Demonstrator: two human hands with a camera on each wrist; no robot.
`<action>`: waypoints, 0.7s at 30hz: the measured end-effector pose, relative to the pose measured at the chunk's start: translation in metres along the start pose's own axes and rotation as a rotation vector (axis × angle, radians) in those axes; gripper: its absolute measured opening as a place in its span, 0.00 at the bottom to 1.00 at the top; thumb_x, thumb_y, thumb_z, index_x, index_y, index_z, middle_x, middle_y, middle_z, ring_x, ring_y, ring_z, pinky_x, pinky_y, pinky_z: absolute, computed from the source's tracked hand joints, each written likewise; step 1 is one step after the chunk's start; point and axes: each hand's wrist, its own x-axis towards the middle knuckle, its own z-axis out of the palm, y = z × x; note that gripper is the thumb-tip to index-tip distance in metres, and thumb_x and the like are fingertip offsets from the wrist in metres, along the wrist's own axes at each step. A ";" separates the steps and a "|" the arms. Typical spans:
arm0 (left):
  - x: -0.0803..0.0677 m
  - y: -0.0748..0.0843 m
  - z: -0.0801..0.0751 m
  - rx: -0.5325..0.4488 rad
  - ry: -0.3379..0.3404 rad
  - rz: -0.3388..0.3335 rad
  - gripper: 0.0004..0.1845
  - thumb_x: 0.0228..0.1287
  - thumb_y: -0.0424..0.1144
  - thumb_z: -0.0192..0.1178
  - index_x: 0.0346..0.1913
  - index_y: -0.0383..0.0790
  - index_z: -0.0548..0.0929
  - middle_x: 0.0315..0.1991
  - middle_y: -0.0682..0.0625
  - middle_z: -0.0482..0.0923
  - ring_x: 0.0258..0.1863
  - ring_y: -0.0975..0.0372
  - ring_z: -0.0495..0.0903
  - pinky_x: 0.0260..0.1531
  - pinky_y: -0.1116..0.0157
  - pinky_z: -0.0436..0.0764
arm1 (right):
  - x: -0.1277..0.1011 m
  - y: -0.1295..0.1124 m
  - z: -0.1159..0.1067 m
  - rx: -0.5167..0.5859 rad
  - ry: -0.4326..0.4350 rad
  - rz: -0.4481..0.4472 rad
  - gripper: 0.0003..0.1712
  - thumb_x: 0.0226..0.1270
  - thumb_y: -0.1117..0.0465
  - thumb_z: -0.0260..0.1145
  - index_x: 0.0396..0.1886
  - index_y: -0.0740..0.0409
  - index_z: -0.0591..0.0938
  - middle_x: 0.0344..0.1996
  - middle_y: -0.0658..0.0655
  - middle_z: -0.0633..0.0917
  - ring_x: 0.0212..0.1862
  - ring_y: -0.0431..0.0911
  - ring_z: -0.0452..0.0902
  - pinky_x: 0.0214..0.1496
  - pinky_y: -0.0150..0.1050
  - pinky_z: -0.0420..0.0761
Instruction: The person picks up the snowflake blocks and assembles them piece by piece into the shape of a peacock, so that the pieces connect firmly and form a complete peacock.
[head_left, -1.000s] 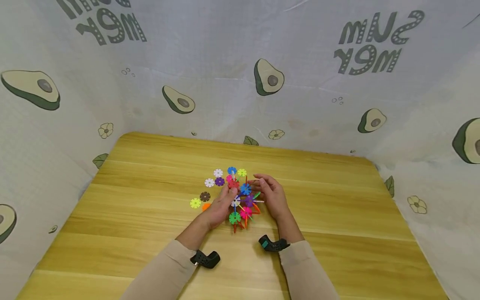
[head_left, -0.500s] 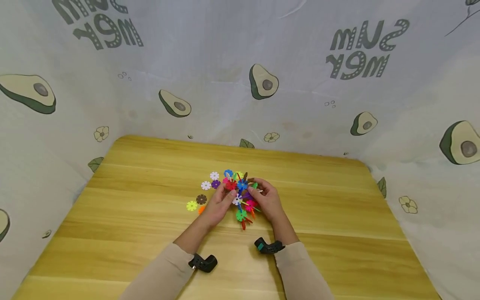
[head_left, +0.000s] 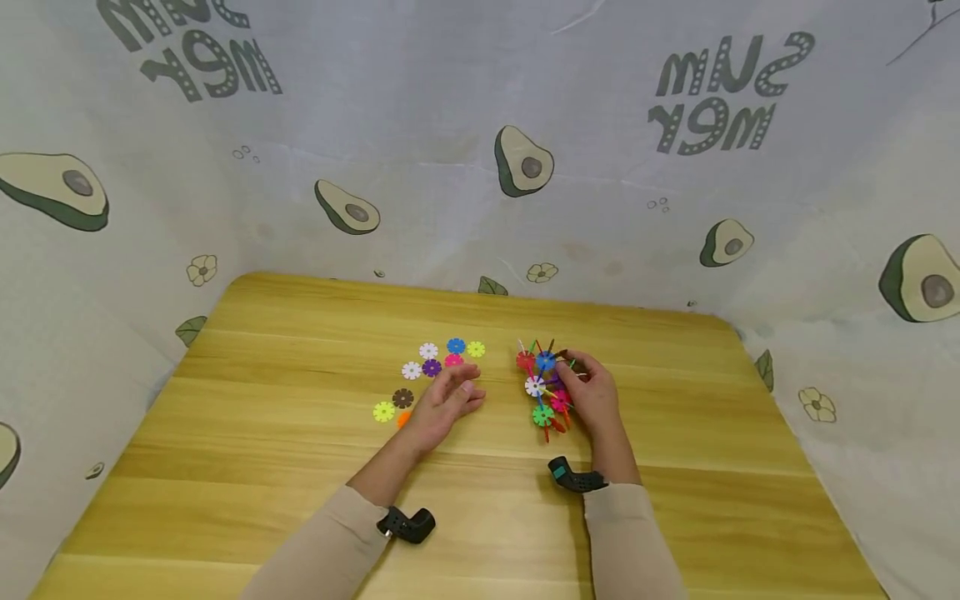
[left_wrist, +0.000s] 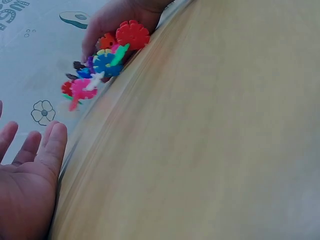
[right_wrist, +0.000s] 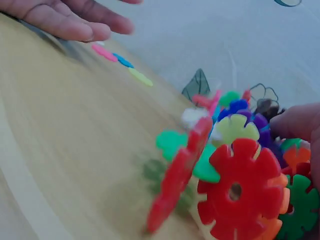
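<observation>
In the head view my right hand (head_left: 595,398) grips a cluster of joined snowflake discs (head_left: 535,386) in many colours, right of the middle of the table. Up close in the right wrist view, a red disc (right_wrist: 242,190) stands at the near end of this cluster, its notched rim facing the camera. My left hand (head_left: 442,410) holds nothing; its fingers are extended and apart from the cluster. Just beyond that hand lie loose discs, among them a purple disc (head_left: 431,367), a pink disc (head_left: 453,360) and a blue disc (head_left: 456,345).
Left of the left hand lie a brown disc (head_left: 402,398), a yellow disc (head_left: 383,412) and a partly covered orange disc (head_left: 404,418). The wooden table (head_left: 300,467) meets a printed cloth (head_left: 420,233) at its back and sides.
My right hand has carried the disc cluster to the right, away from the left hand. The left hand has let go of it and its fingers have straightened. The loose discs lie unmoved.
</observation>
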 end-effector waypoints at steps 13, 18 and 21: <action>-0.007 0.017 -0.013 0.412 0.104 0.089 0.16 0.79 0.37 0.53 0.63 0.34 0.76 0.60 0.38 0.78 0.52 0.49 0.82 0.53 0.61 0.86 | -0.009 -0.017 -0.010 0.031 0.101 0.030 0.22 0.78 0.54 0.59 0.64 0.59 0.79 0.65 0.63 0.79 0.69 0.59 0.73 0.73 0.54 0.76; -0.017 0.054 -0.052 0.892 0.147 -0.033 0.13 0.72 0.39 0.62 0.55 0.37 0.82 0.51 0.44 0.82 0.45 0.54 0.81 0.47 0.57 0.85 | -0.024 -0.051 0.004 -0.038 0.080 -0.169 0.17 0.76 0.59 0.63 0.58 0.61 0.83 0.62 0.63 0.82 0.67 0.60 0.75 0.71 0.58 0.76; -0.029 0.073 -0.074 0.997 0.125 -0.228 0.17 0.66 0.40 0.69 0.53 0.36 0.80 0.49 0.41 0.82 0.44 0.53 0.81 0.46 0.54 0.84 | -0.034 -0.070 0.018 -0.113 0.062 -0.350 0.13 0.73 0.62 0.65 0.53 0.61 0.86 0.56 0.62 0.86 0.62 0.59 0.78 0.68 0.59 0.78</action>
